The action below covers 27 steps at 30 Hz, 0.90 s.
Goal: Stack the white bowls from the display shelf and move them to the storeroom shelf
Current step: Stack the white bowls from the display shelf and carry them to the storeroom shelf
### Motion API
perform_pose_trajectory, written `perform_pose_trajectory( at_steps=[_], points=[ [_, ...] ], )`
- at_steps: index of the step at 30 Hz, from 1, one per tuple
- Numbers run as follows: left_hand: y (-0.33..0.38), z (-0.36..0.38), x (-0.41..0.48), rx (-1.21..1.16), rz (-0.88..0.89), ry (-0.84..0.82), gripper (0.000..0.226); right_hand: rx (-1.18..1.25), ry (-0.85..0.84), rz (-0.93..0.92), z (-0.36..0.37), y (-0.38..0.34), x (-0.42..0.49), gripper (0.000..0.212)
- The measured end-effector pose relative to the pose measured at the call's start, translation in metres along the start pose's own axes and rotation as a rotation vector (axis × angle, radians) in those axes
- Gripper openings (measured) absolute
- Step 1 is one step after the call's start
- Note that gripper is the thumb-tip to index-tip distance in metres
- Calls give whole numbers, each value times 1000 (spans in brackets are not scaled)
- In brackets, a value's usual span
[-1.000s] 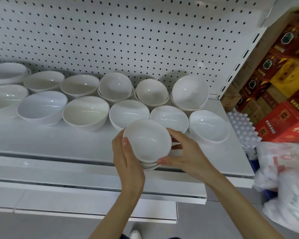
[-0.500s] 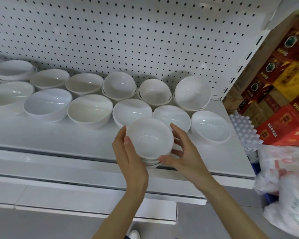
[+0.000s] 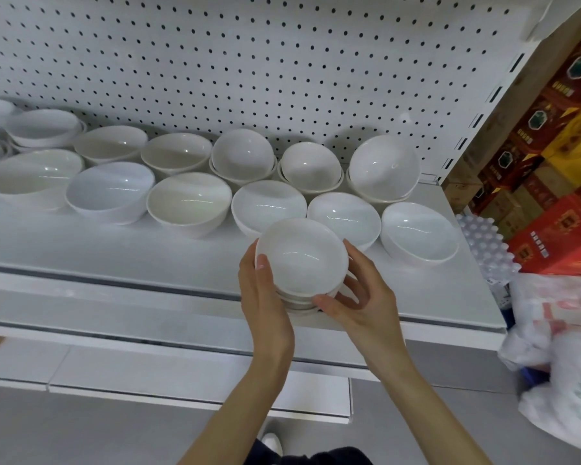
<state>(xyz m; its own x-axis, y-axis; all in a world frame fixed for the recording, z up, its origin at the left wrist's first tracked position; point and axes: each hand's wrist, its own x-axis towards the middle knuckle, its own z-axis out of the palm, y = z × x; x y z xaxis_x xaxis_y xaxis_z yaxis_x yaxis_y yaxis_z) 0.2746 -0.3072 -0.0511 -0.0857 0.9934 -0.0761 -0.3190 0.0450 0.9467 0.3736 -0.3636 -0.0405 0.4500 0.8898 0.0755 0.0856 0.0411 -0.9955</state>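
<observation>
Our grip, left hand (image 3: 261, 298) and right hand (image 3: 361, 298), still curls round the stacked glossy white ceramic bowls (image 3: 302, 260); carrying hasn't begun.

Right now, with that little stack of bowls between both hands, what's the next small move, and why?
Probably lift the bowl stack up and toward you: the left hand and right hand grip its sides at the front of the shelf, and the nearest bowl sits close behind it.
</observation>
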Motion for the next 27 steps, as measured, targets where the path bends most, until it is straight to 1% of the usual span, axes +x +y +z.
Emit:
perform_pose_trajectory(
  at_steps=[2, 5, 10, 15, 18, 23, 25, 27],
  points=[
    [2, -5, -4, 5, 14, -13, 51, 19, 5, -9, 3, -1, -7, 79],
    [7, -16, -7, -11, 35, -12, 41, 35, -15, -33, 11, -4, -15, 80],
    [19, -40, 2, -25, 67, 54, 33, 28, -68, -63, 38, -7, -17, 81],
    [29, -68, 24, 33, 61, 101, 23, 42, -98, -33, 75, -3, -9, 82],
    [34, -78, 41, 50, 27, 102, 24, 42, -94, -23, 94, -2, -3, 81],
    [41, -83, 59, 62, 3, 46, 25, 31, -57, -14, 108, -4, 6, 84],
    [40, -84, 65, 58, -9, 10, 28, 15, -48, -5, 110, -4, 10, 84],
    [39, -85, 68, 61, -10, -18, 40, 8, -46, 9, 112, -5, 13, 82]
  ],
)
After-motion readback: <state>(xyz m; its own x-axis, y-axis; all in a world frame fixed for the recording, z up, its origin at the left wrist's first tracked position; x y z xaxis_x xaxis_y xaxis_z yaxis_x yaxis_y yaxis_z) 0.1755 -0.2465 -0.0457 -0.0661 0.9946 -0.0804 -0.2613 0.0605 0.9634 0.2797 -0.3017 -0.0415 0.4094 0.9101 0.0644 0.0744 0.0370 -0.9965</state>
